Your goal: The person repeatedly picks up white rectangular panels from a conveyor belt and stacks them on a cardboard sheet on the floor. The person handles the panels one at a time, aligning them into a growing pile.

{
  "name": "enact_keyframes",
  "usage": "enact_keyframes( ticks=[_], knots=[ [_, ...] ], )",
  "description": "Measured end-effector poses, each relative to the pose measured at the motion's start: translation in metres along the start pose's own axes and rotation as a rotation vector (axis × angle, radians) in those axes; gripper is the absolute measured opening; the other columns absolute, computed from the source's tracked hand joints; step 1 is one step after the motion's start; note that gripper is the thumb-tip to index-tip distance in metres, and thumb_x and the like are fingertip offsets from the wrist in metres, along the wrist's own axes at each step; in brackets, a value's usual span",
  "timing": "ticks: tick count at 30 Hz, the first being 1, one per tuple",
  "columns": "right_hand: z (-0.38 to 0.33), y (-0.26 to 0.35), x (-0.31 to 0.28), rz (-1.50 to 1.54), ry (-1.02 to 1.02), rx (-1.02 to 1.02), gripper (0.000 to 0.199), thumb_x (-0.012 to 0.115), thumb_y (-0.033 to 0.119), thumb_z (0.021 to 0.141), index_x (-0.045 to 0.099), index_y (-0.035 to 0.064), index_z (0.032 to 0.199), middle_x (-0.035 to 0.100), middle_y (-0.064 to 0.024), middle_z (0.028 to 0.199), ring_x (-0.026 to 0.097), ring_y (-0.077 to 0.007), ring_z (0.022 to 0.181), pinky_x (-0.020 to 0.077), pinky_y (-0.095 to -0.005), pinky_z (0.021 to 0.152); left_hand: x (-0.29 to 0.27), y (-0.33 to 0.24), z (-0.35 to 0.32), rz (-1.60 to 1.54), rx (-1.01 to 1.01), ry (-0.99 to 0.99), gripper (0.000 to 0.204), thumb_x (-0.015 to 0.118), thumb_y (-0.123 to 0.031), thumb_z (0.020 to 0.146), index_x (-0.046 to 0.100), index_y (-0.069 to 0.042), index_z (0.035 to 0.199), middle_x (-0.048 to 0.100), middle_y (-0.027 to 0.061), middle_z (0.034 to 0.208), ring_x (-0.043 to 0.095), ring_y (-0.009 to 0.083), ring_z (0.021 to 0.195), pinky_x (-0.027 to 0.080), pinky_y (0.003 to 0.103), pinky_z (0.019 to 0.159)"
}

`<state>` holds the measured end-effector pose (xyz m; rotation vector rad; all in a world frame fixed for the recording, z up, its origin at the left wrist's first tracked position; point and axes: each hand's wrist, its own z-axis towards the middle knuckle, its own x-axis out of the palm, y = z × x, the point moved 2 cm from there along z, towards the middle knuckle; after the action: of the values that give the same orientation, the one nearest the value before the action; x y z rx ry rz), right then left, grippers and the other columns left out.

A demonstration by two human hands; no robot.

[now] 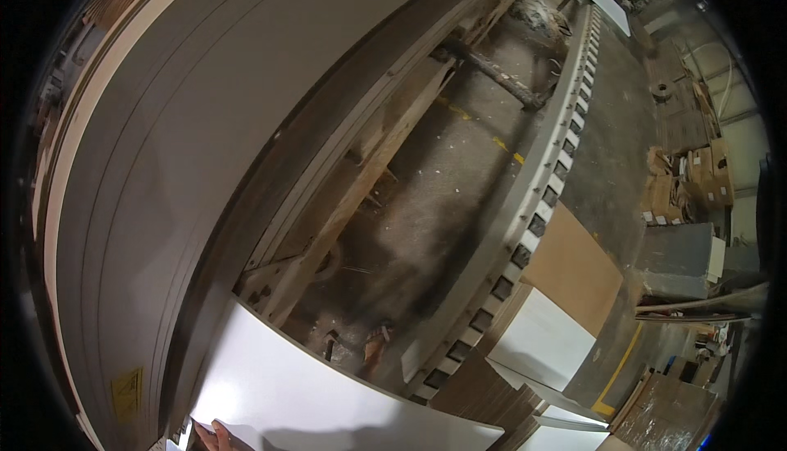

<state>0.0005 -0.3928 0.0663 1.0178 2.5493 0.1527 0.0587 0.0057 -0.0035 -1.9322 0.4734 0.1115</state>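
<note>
A large glossy white panel [311,385] lies across the lower part of the view. Its left side runs along the dark edge of a big grey machine surface [188,107]. My left hand [217,437] shows only in part at the bottom edge, by the panel's lower left corner. Its fingers are bent and closed at the panel's edge; the palm and wrist are cut off. My right hand is out of the picture.
A long white rail with dark square inserts [550,196] runs diagonally to the right. Between rail and machine are a metal beam [369,180] and dusty floor with scraps. Stacked brown and white boards [545,340] stand beyond the rail. Cardboard boxes [709,176] sit far right.
</note>
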Motion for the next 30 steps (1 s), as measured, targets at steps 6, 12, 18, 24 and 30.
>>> enact_keyframes(
  ticks=[6,12,18,24,30],
  knots=[
    [0.036,0.030,-0.031,-0.204,-0.305,-0.243,0.073,0.072,0.052,0.077,0.057,0.0056,0.131,0.022,-0.0587,0.135,0.052,-0.0629,0.091,0.0458,-0.0662,0.069,0.073,-0.036,-0.021,-0.011,0.030,0.084,0.077,0.059,-0.028,0.097,0.017,-0.002,0.156,0.036,0.0240,0.149,0.044,0.0369,0.129,0.033,0.051,0.109],
    [0.047,0.078,-0.102,0.376,-0.537,0.039,0.058,0.073,0.025,0.085,0.045,-0.0019,0.128,0.063,-0.0250,0.113,0.062,-0.0446,0.103,0.0490,-0.0502,0.089,0.137,-0.045,-0.035,0.040,0.074,-0.184,0.059,0.062,-0.022,0.098,0.035,0.005,0.144,0.047,0.0217,0.139,0.050,0.0311,0.121,0.038,0.045,0.105],
    [-0.030,0.015,-0.136,0.016,-1.027,-0.401,0.050,0.074,0.018,0.088,0.051,-0.0050,0.126,0.060,-0.0256,0.115,0.063,-0.0383,0.102,0.0533,-0.0440,0.086,0.158,-0.069,-0.032,-0.149,0.058,0.175,0.042,0.065,-0.023,0.097,0.055,0.009,0.121,0.059,0.0170,0.118,0.058,0.0276,0.096,0.050,0.043,0.085],
    [-0.090,-0.151,-0.132,0.014,-1.302,-0.174,0.058,0.073,0.020,0.089,0.045,-0.0039,0.134,0.052,-0.0254,0.133,0.049,-0.0434,0.124,0.0404,-0.0469,0.105,0.149,-0.086,-0.125,-0.123,0.450,0.326,0.036,0.065,-0.017,0.095,0.057,0.005,0.123,0.057,0.0172,0.121,0.055,0.0252,0.108,0.049,0.040,0.093],
    [-0.042,-0.405,-0.123,-0.023,-1.242,0.078,0.072,0.062,0.047,0.094,0.044,-0.0048,0.140,0.039,-0.0270,0.149,0.034,-0.0434,0.140,0.0326,-0.0513,0.114,0.063,0.050,-0.325,-0.043,0.440,1.296,0.024,0.065,-0.016,0.096,0.061,-0.005,0.118,0.063,0.0058,0.112,0.060,0.0179,0.106,0.047,0.033,0.097]
  ],
)
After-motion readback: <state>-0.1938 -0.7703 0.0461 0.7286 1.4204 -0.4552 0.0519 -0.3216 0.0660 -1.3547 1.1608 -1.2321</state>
